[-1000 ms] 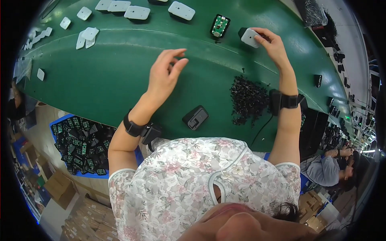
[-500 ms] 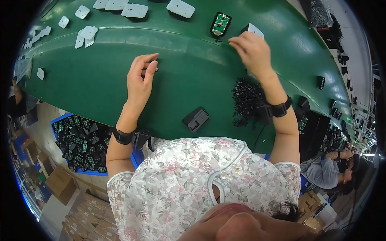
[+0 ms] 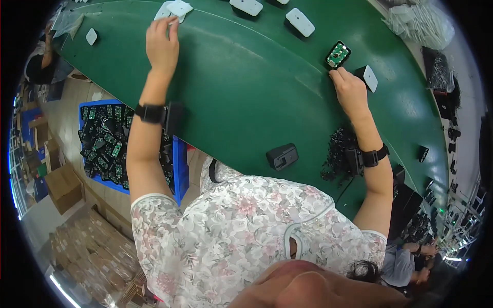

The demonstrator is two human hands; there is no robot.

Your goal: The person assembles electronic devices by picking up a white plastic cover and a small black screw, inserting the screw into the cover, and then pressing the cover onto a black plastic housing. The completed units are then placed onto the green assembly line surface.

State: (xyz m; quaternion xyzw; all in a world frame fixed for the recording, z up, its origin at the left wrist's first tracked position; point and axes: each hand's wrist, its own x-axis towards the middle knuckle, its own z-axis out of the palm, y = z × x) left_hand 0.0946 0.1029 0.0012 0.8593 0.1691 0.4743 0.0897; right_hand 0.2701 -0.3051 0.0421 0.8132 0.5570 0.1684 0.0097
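My left hand (image 3: 163, 45) reaches to the far left, its thumb and fingers apart at the near edge of a small stack of white rounded plates (image 3: 179, 8). Whether the fingertips grip a plate is hard to see. Farther right, my right hand (image 3: 351, 90) has its fingertips drawn together beside the near end of a black housing (image 3: 328, 60). Inside that housing lies a green circuit board (image 3: 339, 53). What the right fingertips pinch, if anything, is hidden. Just right of this hand stands a black box with a white face (image 3: 371, 78).
A black device (image 3: 282, 156) lies near the table's front edge. Small black parts (image 3: 337, 154) are heaped under my right forearm. White-topped boxes (image 3: 300, 22) stand at the back. On the left, a blue crate (image 3: 181, 167) holds many boards. Another person (image 3: 403, 262) sits at lower right.
My left hand has moved farther out and left, to the white plates. My right hand has come to the housing's near end. The view has shifted, so the table appears turned.
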